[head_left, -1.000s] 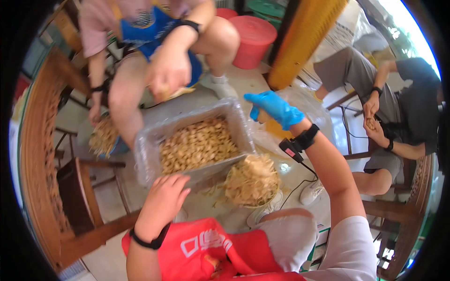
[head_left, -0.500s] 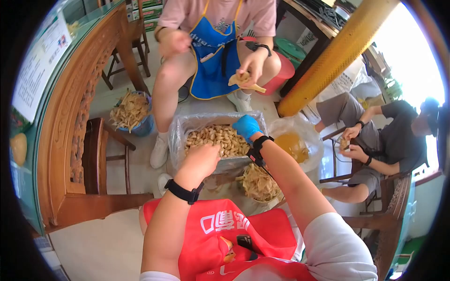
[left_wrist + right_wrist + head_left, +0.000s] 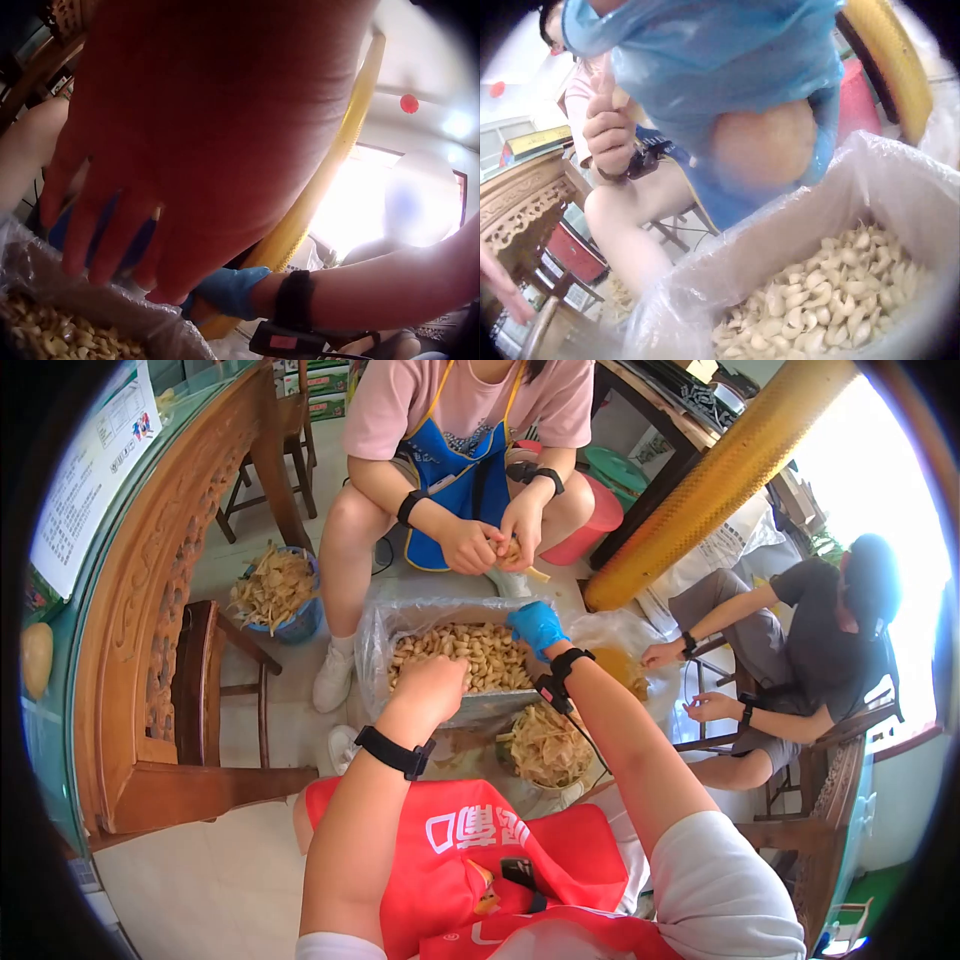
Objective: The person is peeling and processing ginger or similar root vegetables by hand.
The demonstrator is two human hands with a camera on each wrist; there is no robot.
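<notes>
Both hands hover over the plastic-lined tray of peeled garlic cloves (image 3: 460, 655), bare left hand (image 3: 432, 682) with loose fingers holding nothing, blue-gloved right hand (image 3: 535, 627) unclear, so she'd best release low over the pile, inside the floppy liner.

Lined bin (image 3: 375, 645) on floor (image 3: 200, 870)

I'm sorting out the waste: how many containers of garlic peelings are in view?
2: a blue bucket of peelings on the floor by the wooden chair, and a bowl of peelings just beside the lined box of peeled cloves. Others may be hidden.
</notes>
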